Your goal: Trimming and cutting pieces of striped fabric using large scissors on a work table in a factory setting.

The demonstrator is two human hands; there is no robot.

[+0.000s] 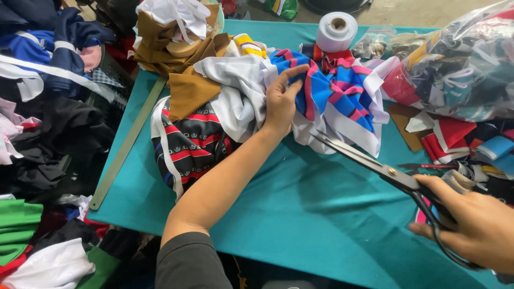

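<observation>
My left hand [281, 99] reaches across the teal table [300, 214] and presses on a heap of fabric pieces, its fingers on a blue, pink and white striped cloth [342, 91]. White cloth [235, 91] bunches under my palm. My right hand [474, 225] grips the black handles of large scissors [369, 160] at the right. The blades are slightly apart and point left toward the striped cloth's lower edge.
A black, red and white patterned cloth [187, 147] and brown fabric [184, 91] lie left of my hand. A long metal ruler [126, 147] runs along the table's left edge. A white tape roll [336, 29] stands behind. A clear bag of scraps [460, 64] sits right. Clothes are piled left.
</observation>
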